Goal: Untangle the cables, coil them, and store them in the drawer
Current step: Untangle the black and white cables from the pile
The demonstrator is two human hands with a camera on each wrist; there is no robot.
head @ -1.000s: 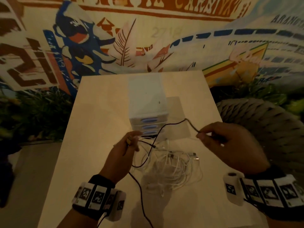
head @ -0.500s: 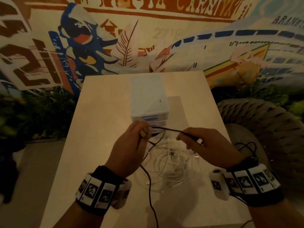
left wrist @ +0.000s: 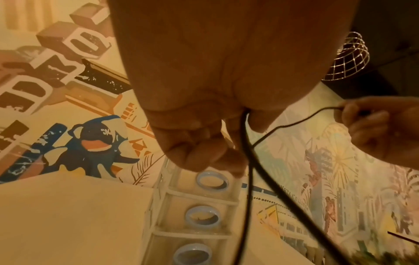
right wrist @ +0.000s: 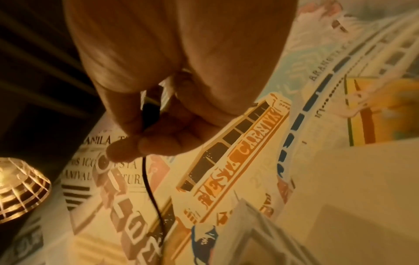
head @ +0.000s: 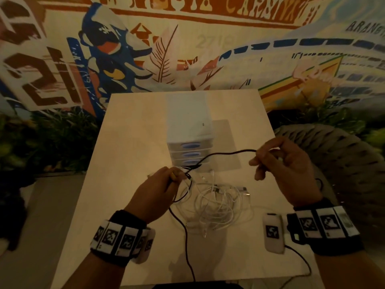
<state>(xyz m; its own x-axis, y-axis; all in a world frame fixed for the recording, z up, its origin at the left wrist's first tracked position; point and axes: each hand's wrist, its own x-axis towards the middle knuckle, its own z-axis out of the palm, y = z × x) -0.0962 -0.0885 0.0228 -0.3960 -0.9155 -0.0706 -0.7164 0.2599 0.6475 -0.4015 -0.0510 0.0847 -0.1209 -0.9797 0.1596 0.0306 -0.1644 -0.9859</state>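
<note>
A black cable [head: 224, 155] spans between both hands above the table. My left hand [head: 164, 184] grips it in curled fingers [left wrist: 204, 157] just in front of the drawer unit. My right hand [head: 270, 161] pinches its plug end [right wrist: 150, 111] between thumb and fingers, raised to the right. The rest of the black cable [head: 185, 243] trails toward the near table edge. A tangled heap of white cables [head: 214, 203] lies on the table between the hands. The white drawer unit [head: 188, 122] with three blue-handled drawers [left wrist: 202, 217], all closed, stands mid-table.
The light wooden table [head: 129, 147] ends close on both sides. A woven round chair [head: 343, 163] sits to the right, plants [head: 52, 142] to the left, a painted mural wall [head: 187, 49] behind. A lit wire lamp [right wrist: 18, 190] hangs overhead.
My right hand moved right and up away from the left hand, drawing the black cable out into a longer span. The left hand stayed near the drawer front.
</note>
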